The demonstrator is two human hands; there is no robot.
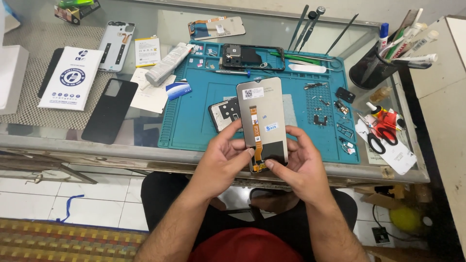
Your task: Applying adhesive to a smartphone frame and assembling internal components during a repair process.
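Both hands hold a phone display panel (262, 109) upright over the near edge of the blue work mat (204, 123), its grey back facing me, with an orange flex cable running down its middle. My left hand (222, 157) grips the panel's lower left edge, thumb on the cable. My right hand (301, 162) holds the lower right, its thumb pressing the bottom end of the cable. A phone frame (252, 57) with a camera module lies at the back of the mat. Another phone part (224, 114) lies on the mat just behind my left hand.
Small screws and parts (335, 114) lie scattered on the mat's right side. A mesh pen cup (371, 70), red scissors (381, 133) and glue sit at the right. Tweezers and pry tools (308, 24) lie at the back. A black back cover (109, 110), a white packet (72, 77) and a battery (147, 51) are at the left.
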